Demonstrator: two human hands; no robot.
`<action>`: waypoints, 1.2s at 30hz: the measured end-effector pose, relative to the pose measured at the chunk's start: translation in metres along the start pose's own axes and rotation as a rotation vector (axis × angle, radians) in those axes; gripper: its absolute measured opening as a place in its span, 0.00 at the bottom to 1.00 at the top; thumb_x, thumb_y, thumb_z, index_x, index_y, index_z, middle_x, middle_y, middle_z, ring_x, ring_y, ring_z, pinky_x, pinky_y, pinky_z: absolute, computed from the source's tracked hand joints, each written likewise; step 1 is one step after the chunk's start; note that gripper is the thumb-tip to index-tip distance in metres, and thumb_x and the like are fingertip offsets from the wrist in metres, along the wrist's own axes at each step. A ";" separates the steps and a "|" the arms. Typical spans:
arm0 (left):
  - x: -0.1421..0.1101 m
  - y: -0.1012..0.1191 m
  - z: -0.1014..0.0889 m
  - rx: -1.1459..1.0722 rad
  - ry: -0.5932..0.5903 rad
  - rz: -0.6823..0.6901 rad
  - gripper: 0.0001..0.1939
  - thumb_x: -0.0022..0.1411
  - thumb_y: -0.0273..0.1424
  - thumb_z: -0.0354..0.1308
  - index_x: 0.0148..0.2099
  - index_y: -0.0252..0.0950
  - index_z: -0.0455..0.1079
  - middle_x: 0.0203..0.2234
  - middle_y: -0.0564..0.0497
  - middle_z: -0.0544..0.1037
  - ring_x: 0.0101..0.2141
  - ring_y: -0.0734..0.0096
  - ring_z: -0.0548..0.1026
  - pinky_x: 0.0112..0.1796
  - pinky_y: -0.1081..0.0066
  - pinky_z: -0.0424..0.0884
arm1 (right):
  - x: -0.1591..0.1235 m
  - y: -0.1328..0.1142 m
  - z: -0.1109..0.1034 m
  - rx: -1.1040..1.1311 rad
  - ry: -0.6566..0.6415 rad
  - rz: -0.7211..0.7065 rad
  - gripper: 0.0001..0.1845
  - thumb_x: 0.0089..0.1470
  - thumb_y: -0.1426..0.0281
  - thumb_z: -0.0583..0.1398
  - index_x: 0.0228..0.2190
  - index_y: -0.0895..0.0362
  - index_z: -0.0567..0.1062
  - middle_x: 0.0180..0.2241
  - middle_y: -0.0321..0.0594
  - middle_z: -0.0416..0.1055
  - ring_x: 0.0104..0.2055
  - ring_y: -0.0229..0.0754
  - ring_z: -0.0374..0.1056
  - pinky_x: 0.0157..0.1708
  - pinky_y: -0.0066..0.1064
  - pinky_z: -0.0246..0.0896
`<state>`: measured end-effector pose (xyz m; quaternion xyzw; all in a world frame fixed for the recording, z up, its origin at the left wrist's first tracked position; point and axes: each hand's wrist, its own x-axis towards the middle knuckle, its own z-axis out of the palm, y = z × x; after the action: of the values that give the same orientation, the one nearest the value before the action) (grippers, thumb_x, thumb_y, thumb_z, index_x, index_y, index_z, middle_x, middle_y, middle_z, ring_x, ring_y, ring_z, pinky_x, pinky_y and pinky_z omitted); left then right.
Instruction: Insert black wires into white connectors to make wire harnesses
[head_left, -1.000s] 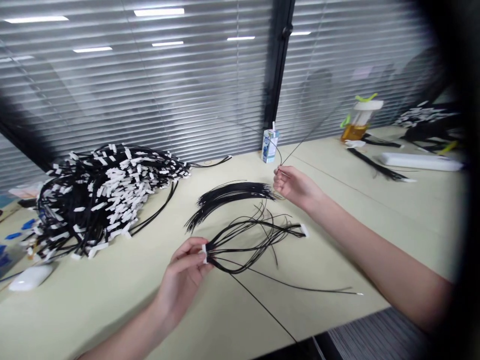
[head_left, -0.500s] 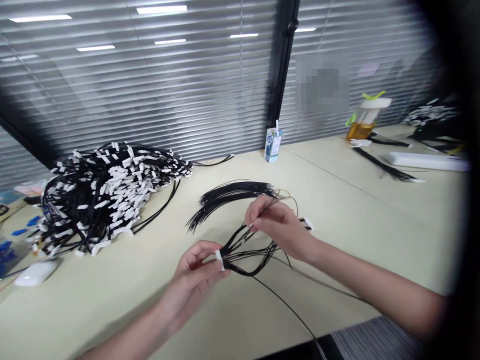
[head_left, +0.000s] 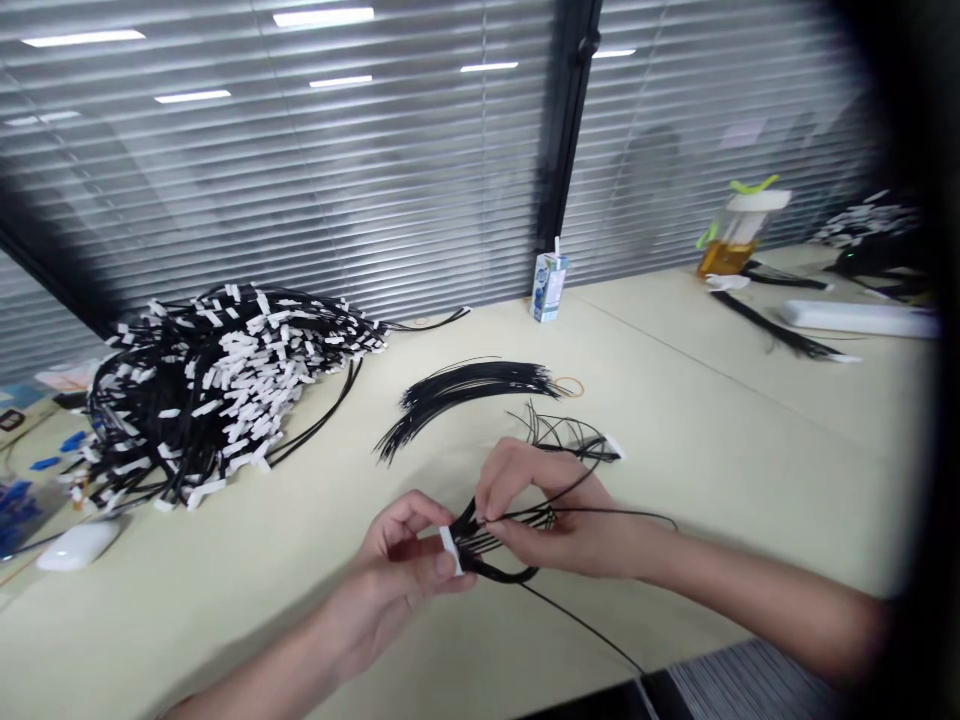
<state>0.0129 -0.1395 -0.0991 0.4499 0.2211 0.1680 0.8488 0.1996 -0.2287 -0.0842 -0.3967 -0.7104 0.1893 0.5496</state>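
Between the thumb and fingers of my left hand [head_left: 409,560] is a white connector [head_left: 451,551] with black wires running out of its right side. My right hand [head_left: 544,510] is closed in a pinch on a thin black wire [head_left: 607,511], close to the connector's wire side. The wire's tip is hidden by the fingers. The other wires [head_left: 502,574] loop under my right hand. Just beyond it lies a second white connector [head_left: 615,446] with thin wires splayed out. Farther back rests a bundle of loose black wires [head_left: 472,385].
A large heap of black cables with white connectors [head_left: 262,390] fills the left back. A white mouse [head_left: 79,546] and blue pieces [head_left: 19,505] lie at left. A drink carton [head_left: 549,288], a jug of amber liquid [head_left: 739,240] and another cable [head_left: 780,328] stand or lie behind.
My right hand has moved down and left, bringing the pinched wire close to the connector. My left hand has shifted slightly right and down with the connector. The wire bundle behind stays put.
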 end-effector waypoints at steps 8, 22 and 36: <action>-0.002 -0.001 -0.002 -0.010 -0.032 0.011 0.11 0.50 0.20 0.64 0.34 0.38 0.71 0.34 0.52 0.73 0.32 0.73 0.73 0.34 0.73 0.72 | 0.003 0.003 0.003 -0.096 0.006 -0.134 0.13 0.42 0.82 0.59 0.30 0.54 0.66 0.30 0.33 0.69 0.33 0.35 0.65 0.36 0.32 0.62; -0.001 -0.001 -0.001 -0.010 -0.027 0.022 0.10 0.51 0.20 0.64 0.35 0.37 0.70 0.32 0.55 0.73 0.31 0.77 0.73 0.35 0.74 0.73 | 0.002 0.000 -0.012 -0.177 -0.105 -0.125 0.09 0.50 0.78 0.61 0.35 0.57 0.69 0.34 0.37 0.69 0.39 0.35 0.63 0.40 0.31 0.61; 0.003 -0.004 -0.005 -0.009 0.048 0.089 0.09 0.54 0.21 0.62 0.37 0.38 0.70 0.33 0.55 0.72 0.33 0.79 0.72 0.38 0.76 0.71 | 0.001 0.008 -0.014 -0.317 -0.109 0.016 0.06 0.52 0.75 0.59 0.29 0.55 0.64 0.29 0.33 0.65 0.37 0.35 0.59 0.38 0.29 0.57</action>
<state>0.0128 -0.1369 -0.1052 0.4515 0.2205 0.2175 0.8368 0.2153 -0.2248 -0.0846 -0.4733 -0.7569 0.1003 0.4393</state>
